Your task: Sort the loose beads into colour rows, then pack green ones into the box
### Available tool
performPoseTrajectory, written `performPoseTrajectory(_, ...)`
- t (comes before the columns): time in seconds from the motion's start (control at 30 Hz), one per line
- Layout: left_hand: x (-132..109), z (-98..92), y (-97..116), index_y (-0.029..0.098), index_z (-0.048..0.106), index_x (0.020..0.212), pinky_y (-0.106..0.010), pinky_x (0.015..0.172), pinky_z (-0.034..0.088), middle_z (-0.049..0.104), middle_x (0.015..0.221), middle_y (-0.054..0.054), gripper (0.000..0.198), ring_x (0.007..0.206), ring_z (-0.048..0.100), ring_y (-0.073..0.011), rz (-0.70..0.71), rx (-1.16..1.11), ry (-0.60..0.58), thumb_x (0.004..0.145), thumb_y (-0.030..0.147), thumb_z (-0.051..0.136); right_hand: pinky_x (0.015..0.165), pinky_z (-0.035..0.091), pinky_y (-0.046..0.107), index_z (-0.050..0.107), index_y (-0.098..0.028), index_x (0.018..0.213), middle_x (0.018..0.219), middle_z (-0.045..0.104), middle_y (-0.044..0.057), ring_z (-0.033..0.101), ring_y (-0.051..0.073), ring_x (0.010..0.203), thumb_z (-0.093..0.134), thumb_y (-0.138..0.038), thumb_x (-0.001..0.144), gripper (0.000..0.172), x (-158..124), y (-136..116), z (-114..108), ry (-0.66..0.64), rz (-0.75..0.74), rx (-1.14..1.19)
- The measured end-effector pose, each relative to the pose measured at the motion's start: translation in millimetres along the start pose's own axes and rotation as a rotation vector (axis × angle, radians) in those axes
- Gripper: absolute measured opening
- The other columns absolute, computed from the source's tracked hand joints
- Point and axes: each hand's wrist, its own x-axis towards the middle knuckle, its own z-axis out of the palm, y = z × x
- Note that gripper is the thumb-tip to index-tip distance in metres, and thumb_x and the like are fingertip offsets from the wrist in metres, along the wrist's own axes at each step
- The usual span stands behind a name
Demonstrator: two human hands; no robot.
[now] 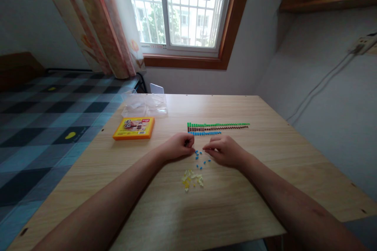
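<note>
My left hand (180,145) rests on the wooden table with its fingers curled in and the thumb beside the loose blue pieces. Across from it, my right hand (225,151) has thumb and fingertips drawn together in a pinch. Whatever either hand holds is too small or hidden. Between the hands lie several tiny blue pieces (197,158), like small building bricks. Just beyond them run a blue row (205,133), a brown row (218,128) and a green row (218,124) of such pieces. Nearer to me is a loose pile of yellow and cream pieces (192,179).
A yellow-orange box (134,128) with a printed picture lies at the table's left. Behind it stands a clear plastic container (144,105) with its lid raised. The table (235,211) meets a checked bed (64,125) on the left and a wall on the right.
</note>
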Motion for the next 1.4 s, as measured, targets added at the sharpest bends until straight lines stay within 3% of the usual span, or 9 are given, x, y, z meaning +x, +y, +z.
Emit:
performPoseTrajectory(0.2, 3, -2.2, -4, 0.02, 0.04, 0.063, -0.024, 0.057, 0.029, 0.042, 0.06, 0.007, 0.026, 0.06, 0.037, -0.0104, -0.049, -0.138, 0.047, 0.066, 0.03, 0.064, 0.068, 0.043, 0.025, 0.079, -0.024, 0.099, 0.081, 0.071, 0.002, 0.063, 0.013, 0.072, 0.062, -0.021, 0.094, 0.019, 3, 0, 5, -0.081, -0.025, -0.057)
performPoseTrajectory(0.67, 4, -1.0, -5, 0.021, 0.038, 0.063, -0.023, 0.055, 0.027, 0.041, 0.059, 0.007, 0.03, 0.058, 0.036, -0.0101, -0.074, -0.132, 0.069, 0.066, 0.032, 0.065, 0.065, 0.042, 0.024, 0.08, -0.024, 0.081, 0.078, 0.074, 0.0, 0.063, 0.013, 0.068, 0.066, -0.016, 0.083, 0.017, -4, 12, -30, -0.163, 0.113, -0.158)
performPoseTrajectory(0.87, 4, -2.2, -4, 0.02, 0.038, 0.063, -0.022, 0.055, 0.028, 0.042, 0.06, 0.007, 0.032, 0.059, 0.036, -0.0102, -0.079, -0.126, 0.066, 0.066, 0.033, 0.067, 0.064, 0.042, 0.025, 0.08, -0.023, 0.077, 0.074, 0.074, 0.0, 0.064, 0.014, 0.068, 0.064, -0.014, 0.079, 0.019, -12, 36, -47, -0.115, 0.287, -0.183)
performPoseTrajectory(1.03, 4, -2.6, -6, 0.021, 0.037, 0.064, -0.023, 0.054, 0.029, 0.043, 0.06, 0.007, 0.03, 0.058, 0.038, -0.01, -0.065, -0.121, 0.061, 0.067, 0.031, 0.065, 0.071, 0.047, 0.027, 0.081, -0.022, 0.085, 0.087, 0.078, 0.004, 0.069, 0.019, 0.077, 0.062, -0.021, 0.086, 0.02, -13, 54, -47, -0.026, 0.46, -0.278)
performPoseTrajectory(1.2, 3, -2.6, -8, 0.021, 0.037, 0.064, -0.023, 0.054, 0.029, 0.043, 0.061, 0.006, 0.031, 0.059, 0.037, -0.0102, -0.068, -0.104, 0.061, 0.067, 0.031, 0.066, 0.083, 0.05, 0.029, 0.081, -0.022, 0.094, 0.099, 0.079, 0.005, 0.072, 0.021, 0.091, 0.06, -0.022, 0.09, 0.022, -9, 62, -35, 0.013, 0.465, -0.255)
performPoseTrajectory(1.4, 2, -2.4, -9, 0.02, 0.037, 0.065, -0.024, 0.056, 0.029, 0.043, 0.063, 0.007, 0.031, 0.06, 0.036, -0.01, -0.066, -0.122, 0.051, 0.068, 0.031, 0.065, 0.084, 0.051, 0.03, 0.081, -0.021, 0.097, 0.1, 0.079, 0.006, 0.072, 0.021, 0.092, 0.06, -0.022, 0.091, 0.022, -9, 62, -31, 0.047, 0.453, -0.249)
